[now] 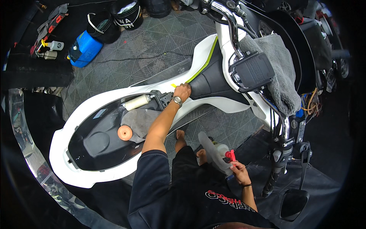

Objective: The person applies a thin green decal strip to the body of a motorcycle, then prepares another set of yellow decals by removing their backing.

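My left hand [182, 92], with a watch on its wrist, presses down with curled fingers on a white scooter's body panel [94, 111]. It is at the lower end of a yellow-green strip [203, 68] along the black step-through cover [208, 81]. Its fingertips are hidden, so I cannot tell whether they hold anything. A yellow tip shows beside the knuckles. Low on the right, my right hand [240, 172] pinches the end of a curved translucent film strip [210, 146]. Its fingers also meet the red spray head [230, 155] of a pale bottle [221, 148].
In the open seat bay are a grey cloth [140, 121], an orange disc [125, 132] and a cream cylinder [137, 102]. A grey towel [274, 63] covers the scooter's front. Chrome handlebars [233, 25] and a mirror [294, 204] project outward. Buckets [127, 17] and a blue jerrycan [85, 48] stand behind.
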The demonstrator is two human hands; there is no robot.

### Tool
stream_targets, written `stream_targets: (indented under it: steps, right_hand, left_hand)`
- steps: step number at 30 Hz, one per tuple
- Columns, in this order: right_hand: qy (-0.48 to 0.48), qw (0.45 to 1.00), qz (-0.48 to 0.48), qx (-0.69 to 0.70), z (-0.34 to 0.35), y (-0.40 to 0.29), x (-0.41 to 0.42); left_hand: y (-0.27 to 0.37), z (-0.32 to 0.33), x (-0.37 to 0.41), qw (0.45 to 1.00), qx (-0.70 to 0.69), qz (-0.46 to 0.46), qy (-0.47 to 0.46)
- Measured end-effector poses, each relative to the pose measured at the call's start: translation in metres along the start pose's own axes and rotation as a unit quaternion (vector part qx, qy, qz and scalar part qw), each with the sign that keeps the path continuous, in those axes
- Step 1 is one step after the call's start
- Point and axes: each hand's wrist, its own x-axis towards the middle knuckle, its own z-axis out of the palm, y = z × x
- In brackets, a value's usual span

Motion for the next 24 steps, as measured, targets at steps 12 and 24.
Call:
stream_targets:
  steps: [12,24]
  right_hand:
    - [0.013,1.0,-0.004,0.024,0.001,0.011,-0.005]
    - [0.012,1.0,0.014,0.001,0.003,-0.001,-0.002]
  left_hand:
    - [-0.066,-0.055,0.046,0.967,-0.201,-0.157,-0.005]
    - [-0.052,-0.022,0.037,0.969,-0.198,0.018,-0.148]
